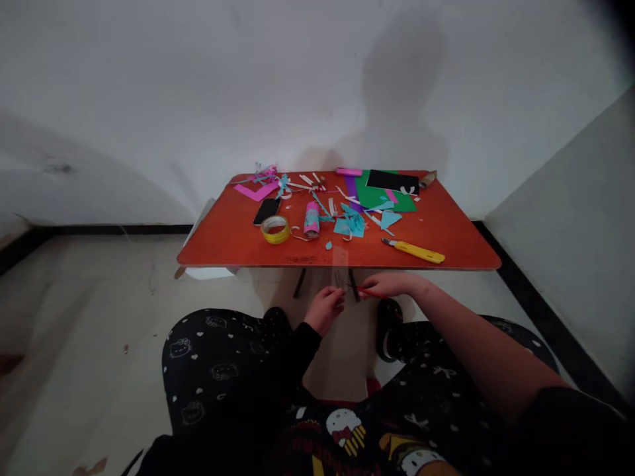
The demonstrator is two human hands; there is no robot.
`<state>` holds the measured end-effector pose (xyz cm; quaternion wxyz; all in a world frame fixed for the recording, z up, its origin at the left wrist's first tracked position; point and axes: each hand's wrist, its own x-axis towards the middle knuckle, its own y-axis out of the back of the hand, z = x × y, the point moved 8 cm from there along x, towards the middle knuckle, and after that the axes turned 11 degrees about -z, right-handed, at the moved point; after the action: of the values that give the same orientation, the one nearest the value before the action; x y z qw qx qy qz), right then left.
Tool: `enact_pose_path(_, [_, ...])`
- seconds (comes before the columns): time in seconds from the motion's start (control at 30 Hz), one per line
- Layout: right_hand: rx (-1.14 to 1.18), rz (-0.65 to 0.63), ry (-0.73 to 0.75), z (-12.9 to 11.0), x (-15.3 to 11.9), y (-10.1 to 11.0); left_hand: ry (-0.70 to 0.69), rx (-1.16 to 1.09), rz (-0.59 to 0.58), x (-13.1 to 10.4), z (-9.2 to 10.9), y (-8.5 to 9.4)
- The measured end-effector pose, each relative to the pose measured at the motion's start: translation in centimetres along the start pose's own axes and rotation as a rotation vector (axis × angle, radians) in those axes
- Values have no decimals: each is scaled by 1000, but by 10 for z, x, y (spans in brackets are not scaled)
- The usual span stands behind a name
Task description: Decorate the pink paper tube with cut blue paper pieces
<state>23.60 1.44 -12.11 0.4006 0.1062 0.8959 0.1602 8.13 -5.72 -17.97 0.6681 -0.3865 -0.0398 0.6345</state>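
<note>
A strip of clear tape is stuck to the table's front edge and hangs down from it. My left hand pinches the tape's lower end, just below the edge. In my right hand is a pair of scissors with red handles, its blades pointing left at the tape. Whether the blades are apart is too small to tell. Above my hands on the table lie a pink and blue paper-wrapped roll, a yellow roll of tape and a yellow box cutter.
The orange-red table stands against the wall. It bears a phone, blue paper scraps, a green sheet, a black sheet, a pink paper piece and a pink roll.
</note>
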Motion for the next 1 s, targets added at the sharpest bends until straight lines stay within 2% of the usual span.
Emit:
enact_pose_path(0.4, [-83, -7, -37, -16, -2, 6, 4, 10, -8, 2, -1, 2])
enact_pose_path(1.0, [11, -7, -41, -4, 1, 7, 0, 22, -27, 3, -1, 1])
